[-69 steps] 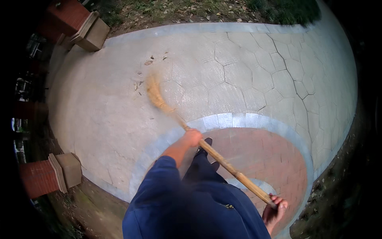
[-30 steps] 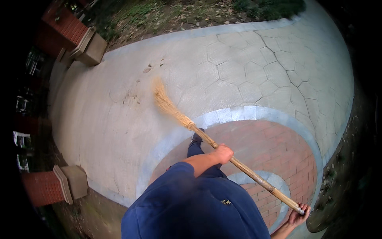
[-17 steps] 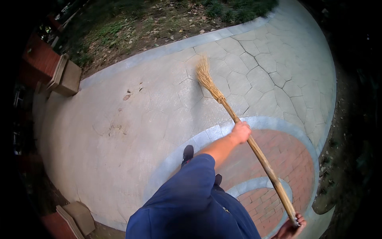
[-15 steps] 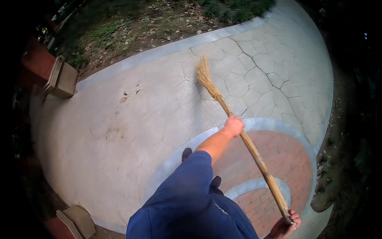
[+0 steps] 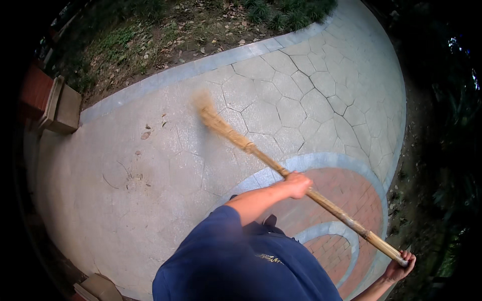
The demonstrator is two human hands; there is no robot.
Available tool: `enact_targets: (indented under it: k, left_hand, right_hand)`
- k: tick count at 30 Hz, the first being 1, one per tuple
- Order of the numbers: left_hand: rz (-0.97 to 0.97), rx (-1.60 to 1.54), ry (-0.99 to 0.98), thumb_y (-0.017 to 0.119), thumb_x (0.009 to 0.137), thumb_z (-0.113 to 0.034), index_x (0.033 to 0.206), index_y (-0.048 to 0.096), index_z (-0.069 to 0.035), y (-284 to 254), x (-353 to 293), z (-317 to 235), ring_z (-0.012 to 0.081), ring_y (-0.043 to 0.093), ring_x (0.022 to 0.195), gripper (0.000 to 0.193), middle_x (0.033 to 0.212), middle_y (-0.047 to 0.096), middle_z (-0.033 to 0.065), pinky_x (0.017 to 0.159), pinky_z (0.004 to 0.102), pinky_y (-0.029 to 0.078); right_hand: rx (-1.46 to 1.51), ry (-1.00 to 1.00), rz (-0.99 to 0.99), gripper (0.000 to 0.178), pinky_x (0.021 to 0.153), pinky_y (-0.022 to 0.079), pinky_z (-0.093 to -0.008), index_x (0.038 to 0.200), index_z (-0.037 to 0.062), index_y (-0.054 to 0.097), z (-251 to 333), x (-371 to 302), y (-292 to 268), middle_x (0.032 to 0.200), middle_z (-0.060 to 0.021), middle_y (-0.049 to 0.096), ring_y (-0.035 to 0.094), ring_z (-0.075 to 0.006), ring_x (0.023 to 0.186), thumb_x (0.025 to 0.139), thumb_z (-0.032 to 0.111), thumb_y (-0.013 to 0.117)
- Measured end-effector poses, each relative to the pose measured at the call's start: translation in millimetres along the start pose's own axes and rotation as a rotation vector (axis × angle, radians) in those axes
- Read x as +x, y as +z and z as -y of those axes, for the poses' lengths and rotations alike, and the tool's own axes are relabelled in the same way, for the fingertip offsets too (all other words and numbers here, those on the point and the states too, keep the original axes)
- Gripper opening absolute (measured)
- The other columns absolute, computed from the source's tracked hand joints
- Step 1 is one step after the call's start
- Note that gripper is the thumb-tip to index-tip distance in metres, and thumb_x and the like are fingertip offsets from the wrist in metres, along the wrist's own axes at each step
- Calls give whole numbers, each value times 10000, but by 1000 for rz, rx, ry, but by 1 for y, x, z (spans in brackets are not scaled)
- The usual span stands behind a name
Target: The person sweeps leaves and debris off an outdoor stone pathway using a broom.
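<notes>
Straw broom (image 5: 261, 155) lay slanted across the paved patio (image 5: 150, 170), its blurred bristle head at the far left, low over the pale stone slabs, its long handle running down toward the near right. The person's left hand (image 5: 297, 184) was wrapped in a closed fist around the middle of the handle, above the grey curved band (image 5: 321, 163) that edged the red brick circle (image 5: 351, 195). Their right hand (image 5: 400, 265), at the near right corner, was curled shut around the very top end of the stick. Dry leaves (image 5: 145, 134) lay scattered on the slabs to the left of the bristles, well apart from both hands. Beyond the patio's grey border, at the far side, ran a strip of soil and grass (image 5: 165, 35), and a brick pillar (image 5: 37, 90) stood at the far left.
</notes>
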State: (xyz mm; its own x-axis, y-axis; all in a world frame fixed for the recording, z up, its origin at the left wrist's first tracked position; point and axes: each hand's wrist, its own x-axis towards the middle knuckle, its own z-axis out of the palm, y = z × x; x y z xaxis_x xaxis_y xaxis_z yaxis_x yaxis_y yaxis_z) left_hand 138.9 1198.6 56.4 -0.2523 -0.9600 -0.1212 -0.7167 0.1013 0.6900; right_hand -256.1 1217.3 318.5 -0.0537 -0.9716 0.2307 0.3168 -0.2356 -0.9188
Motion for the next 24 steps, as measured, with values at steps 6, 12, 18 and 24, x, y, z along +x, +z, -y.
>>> enact_targets:
  k: [6, 12, 18, 24]
  left_hand:
    - [-179, 92, 74, 547, 658, -83, 782, 607, -126, -24, 80, 4, 238, 546, 902, 145, 823, 609, 65, 800, 353, 390]
    - [-45, 120, 16, 538, 667, -58, 802, 599, -118, -43, 90, 66, 258, 555, 894, 160, 839, 604, 85, 785, 378, 421]
    - [142, -133, -59, 555, 632, -119, 807, 569, -61, -36, 56, 50, 324, 576, 793, 185, 774, 592, 150, 677, 422, 450]
    - [222, -141, -48, 548, 647, -144, 800, 566, -60, -32, 73, 53, 324, 581, 750, 175, 755, 593, 154, 640, 424, 454]
  right_hand:
    - [-149, -152, 177, 156, 851, 335, -342, 763, 87, 390, 18, -16, 73, 728, -33, 392, 421, -172, 764, 873, 185, 441]
    - [-386, -373, 360, 264, 834, 347, -374, 758, 88, 382, -36, 13, 128, 684, -43, 402, 442, -190, 686, 854, 327, 443]
    - [-12, -18, 300, 223, 678, 366, -275, 716, 108, 324, -50, 153, 88, 624, -4, 330, 358, -109, 569, 889, 217, 414]
    - [80, 192, 235, 136, 674, 400, -257, 853, 94, 411, -121, 269, 63, 653, -6, 378, 390, -106, 600, 894, 219, 446]
